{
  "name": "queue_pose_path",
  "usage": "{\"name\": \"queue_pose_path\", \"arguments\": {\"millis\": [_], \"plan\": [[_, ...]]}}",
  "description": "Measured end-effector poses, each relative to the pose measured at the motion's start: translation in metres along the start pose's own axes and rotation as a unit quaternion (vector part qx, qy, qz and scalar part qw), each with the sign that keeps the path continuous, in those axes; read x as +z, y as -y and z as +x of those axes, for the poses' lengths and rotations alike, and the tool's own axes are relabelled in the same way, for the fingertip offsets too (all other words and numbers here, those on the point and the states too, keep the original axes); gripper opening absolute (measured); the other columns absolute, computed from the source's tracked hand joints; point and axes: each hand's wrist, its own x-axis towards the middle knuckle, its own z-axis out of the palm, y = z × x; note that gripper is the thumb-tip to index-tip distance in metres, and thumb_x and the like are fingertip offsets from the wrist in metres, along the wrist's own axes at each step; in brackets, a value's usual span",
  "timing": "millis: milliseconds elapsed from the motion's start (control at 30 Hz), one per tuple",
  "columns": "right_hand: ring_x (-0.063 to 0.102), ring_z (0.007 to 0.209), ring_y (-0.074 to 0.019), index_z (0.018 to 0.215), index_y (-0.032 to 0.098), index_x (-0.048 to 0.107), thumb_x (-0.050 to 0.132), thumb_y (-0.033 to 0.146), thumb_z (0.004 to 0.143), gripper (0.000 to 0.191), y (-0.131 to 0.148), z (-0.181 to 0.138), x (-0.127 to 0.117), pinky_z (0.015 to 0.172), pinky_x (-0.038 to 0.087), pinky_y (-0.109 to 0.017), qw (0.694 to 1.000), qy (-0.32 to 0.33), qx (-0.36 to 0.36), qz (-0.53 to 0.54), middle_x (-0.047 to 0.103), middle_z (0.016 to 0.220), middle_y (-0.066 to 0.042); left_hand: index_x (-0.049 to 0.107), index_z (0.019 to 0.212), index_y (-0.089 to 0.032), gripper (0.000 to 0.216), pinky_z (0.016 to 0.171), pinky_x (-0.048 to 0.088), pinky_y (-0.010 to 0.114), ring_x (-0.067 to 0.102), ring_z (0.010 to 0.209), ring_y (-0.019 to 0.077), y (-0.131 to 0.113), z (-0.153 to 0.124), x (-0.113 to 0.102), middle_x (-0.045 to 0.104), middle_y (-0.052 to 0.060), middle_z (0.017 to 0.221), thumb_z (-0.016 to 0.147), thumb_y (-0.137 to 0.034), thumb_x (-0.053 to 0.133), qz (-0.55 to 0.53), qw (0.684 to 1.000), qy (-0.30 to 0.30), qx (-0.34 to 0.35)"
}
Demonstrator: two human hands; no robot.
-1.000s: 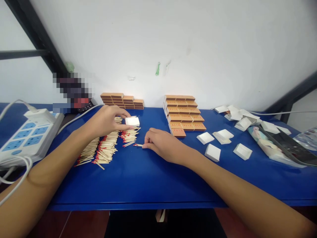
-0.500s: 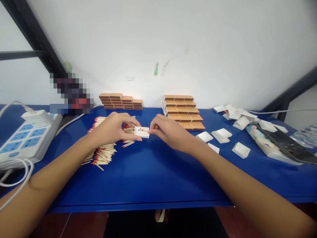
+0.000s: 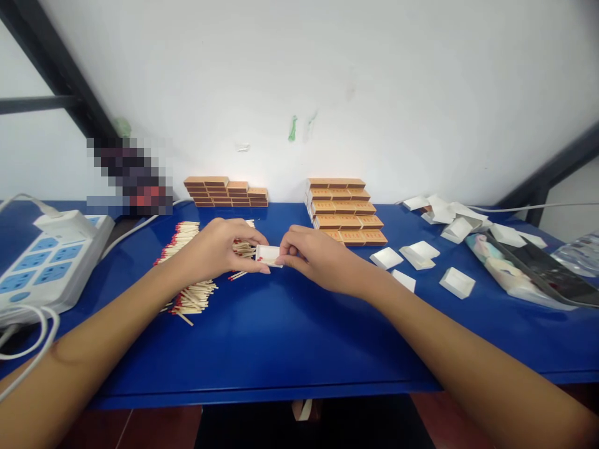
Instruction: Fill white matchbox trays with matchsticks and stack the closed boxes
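My left hand [image 3: 229, 246] grips a small white matchbox tray [image 3: 270, 251] between thumb and fingers, just above the blue table. A few red-headed matches [image 3: 261, 259] show inside the tray, along its near side. At the tray's right end, the pinched fingers of my right hand [image 3: 304, 252] hold the other ends of these matches; the fingertips partly hide them. Behind and below my left hand lies a small pile of matches [image 3: 242, 249]. A larger heap of matches [image 3: 194, 296] spreads under my left forearm, partly covered by it.
Matchboxes stand stacked at the wall, one stack at left [image 3: 227, 192] and a stepped stack [image 3: 346, 209] at right. Several empty white trays [image 3: 457, 282] lie on the right, near a dark phone-like slab [image 3: 538, 268]. A white power strip [image 3: 60, 255] with cables sits at left.
My right hand has moved slightly left and down against the tray. The match heads have shifted from the tray's middle toward its near left corner.
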Motion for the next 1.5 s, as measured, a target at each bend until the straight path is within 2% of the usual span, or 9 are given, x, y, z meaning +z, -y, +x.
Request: {"name": "queue_pose_path", "arguments": {"millis": [200,433,667,867,967,1100,1167,1333,1500], "plan": [[0.057,0.084,-0.0151,0.096,0.019,0.064,0.060,0.027,0.107,0.014,0.007,0.000,0.005,0.071,0.036,-0.029,1.000,-0.023,0.008,0.009,0.062,0.098,-0.002,0.084,0.103,-0.025,0.045,0.064,0.045,0.026,0.064,0.069,0.0140,-0.001,0.000,0.001,0.078,0.001,0.090,0.078,-0.062,0.088,0.002,1.000,0.000,0.005],[0.055,0.082,-0.0143,0.098,0.018,0.067,0.061,0.024,0.106,0.011,0.007,0.000,0.013,0.073,0.038,-0.029,0.997,-0.065,-0.039,0.024,0.058,0.093,-0.001,0.084,0.103,-0.024,0.041,0.064,0.044,0.025,0.063,0.069,0.0130,0.000,0.000,0.000,0.078,0.001,0.088,0.079,-0.057,0.089,-0.001,0.999,-0.011,0.033],[0.054,0.081,-0.0146,0.095,0.017,0.071,0.053,0.025,0.110,0.024,0.004,0.001,0.011,0.073,0.038,-0.029,0.996,-0.061,-0.056,0.044,0.055,0.089,-0.001,0.084,0.106,-0.022,0.046,0.065,0.046,0.028,0.065,0.069,0.0145,0.001,0.000,-0.003,0.079,0.003,0.090,0.081,-0.062,0.085,0.009,0.999,-0.029,0.029],[0.052,0.075,-0.0135,0.099,0.017,0.070,0.057,0.025,0.107,0.017,0.010,0.002,0.018,0.071,0.039,-0.029,0.985,-0.157,-0.057,0.044,0.055,0.089,-0.001,0.083,0.103,-0.021,0.047,0.073,0.050,0.029,0.073,0.082,0.0195,0.020,0.001,-0.013,0.083,0.005,0.095,0.080,-0.062,0.085,0.039,0.996,-0.075,0.010],[0.057,0.082,-0.0153,0.106,0.018,0.070,0.062,0.023,0.104,0.009,0.014,0.004,0.031,0.076,0.043,-0.029,0.991,-0.105,-0.073,0.037,0.060,0.097,-0.003,0.082,0.101,-0.021,0.043,0.076,0.051,0.031,0.074,0.087,0.0216,0.032,0.001,-0.022,0.083,0.006,0.096,0.083,-0.060,0.083,0.081,0.991,-0.108,0.002],[0.060,0.105,-0.0223,0.122,0.017,0.070,0.063,0.025,0.105,0.020,0.017,0.015,0.050,0.095,0.048,-0.036,0.992,-0.028,-0.121,0.015,0.062,0.113,-0.010,0.082,0.102,-0.021,0.043,0.078,0.051,0.034,0.073,0.087,0.0227,0.040,-0.001,-0.028,0.082,0.007,0.097,0.085,-0.060,0.081,0.118,0.985,-0.125,-0.017],[0.059,0.107,-0.0232,0.120,0.016,0.071,0.062,0.025,0.105,0.020,0.018,0.020,0.055,0.098,0.047,-0.038,0.992,-0.023,-0.120,0.016,0.062,0.112,-0.011,0.082,0.103,-0.021,0.043,0.079,0.051,0.034,0.073,0.088,0.0231,0.039,-0.001,-0.028,0.081,0.007,0.098,0.086,-0.061,0.079,0.115,0.986,-0.119,-0.020],[0.059,0.097,-0.0194,0.102,0.017,0.070,0.066,0.022,0.103,0.007,0.020,0.024,0.053,0.092,0.048,-0.034,0.996,-0.010,-0.078,0.049,0.061,0.109,-0.008,0.081,0.103,-0.022,0.043,0.080,0.050,0.035,0.072,0.090,0.0237,0.038,-0.001,-0.024,0.081,0.006,0.099,0.086,-0.061,0.079,0.108,0.989,-0.101,-0.018],[0.059,0.101,-0.0210,0.099,0.015,0.069,0.065,0.023,0.104,0.010,0.027,0.020,0.045,0.094,0.046,-0.036,0.999,0.037,-0.020,0.034,0.064,0.108,-0.010,0.081,0.103,-0.022,0.043,0.076,0.048,0.034,0.071,0.088,0.0235,0.039,0.001,-0.023,0.081,0.006,0.097,0.083,-0.060,0.081,0.116,0.988,-0.099,-0.014]]}}
